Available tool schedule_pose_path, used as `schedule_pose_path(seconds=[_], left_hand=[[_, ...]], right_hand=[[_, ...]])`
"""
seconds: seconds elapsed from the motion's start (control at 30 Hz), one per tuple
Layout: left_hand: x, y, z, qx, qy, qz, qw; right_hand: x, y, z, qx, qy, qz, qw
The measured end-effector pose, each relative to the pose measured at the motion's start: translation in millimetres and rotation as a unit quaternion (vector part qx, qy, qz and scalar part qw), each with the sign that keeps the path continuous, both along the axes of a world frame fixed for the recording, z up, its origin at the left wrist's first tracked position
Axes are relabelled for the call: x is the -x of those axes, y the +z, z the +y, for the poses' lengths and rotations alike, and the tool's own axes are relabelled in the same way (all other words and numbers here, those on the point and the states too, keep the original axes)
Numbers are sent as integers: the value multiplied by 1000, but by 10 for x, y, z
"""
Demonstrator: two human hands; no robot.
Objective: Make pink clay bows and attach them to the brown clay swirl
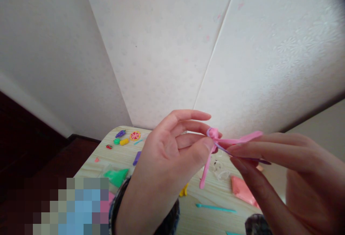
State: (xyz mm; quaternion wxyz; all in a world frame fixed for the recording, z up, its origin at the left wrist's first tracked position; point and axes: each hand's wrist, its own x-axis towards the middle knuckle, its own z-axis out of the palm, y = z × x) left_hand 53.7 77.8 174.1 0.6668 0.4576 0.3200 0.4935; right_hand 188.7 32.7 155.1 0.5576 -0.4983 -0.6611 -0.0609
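- pink piece (214, 133) at four o'clock, above our bench (202, 224), a purple strand (222, 148) against it
- our left hand (172, 156) pinches the pink piece, thumb to fingers
- our right hand (312, 188) grips the purple strand
- on the bench: teal stick (215, 208) at five o'clock, green packet (118, 177) at seven

Soft, muted light; lower left pixelated.

No lettering, numbers or signs can be read, as far as this slightly blurred view shows.
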Motion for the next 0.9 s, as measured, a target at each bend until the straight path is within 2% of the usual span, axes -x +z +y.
schedule_pose_path(seconds=[0.27, 0.43, 0.6, 0.9], left_hand=[[19, -1, -27, -30, -6, 28, 999], [17, 0, -38, -32, -15, 29, 999], [18, 1, -35, -38, -12, 41, 998], [52, 25, -20, -56, -26, 72, 995]], right_hand=[[2, 57, -40, -35, -88, -54, 994], [-37, 25, -25, -8, -40, -58, 997], [-154, 35, 3, 19, 0, -129, 991], [-154, 55, -2, 49, 0, -138, 989]])
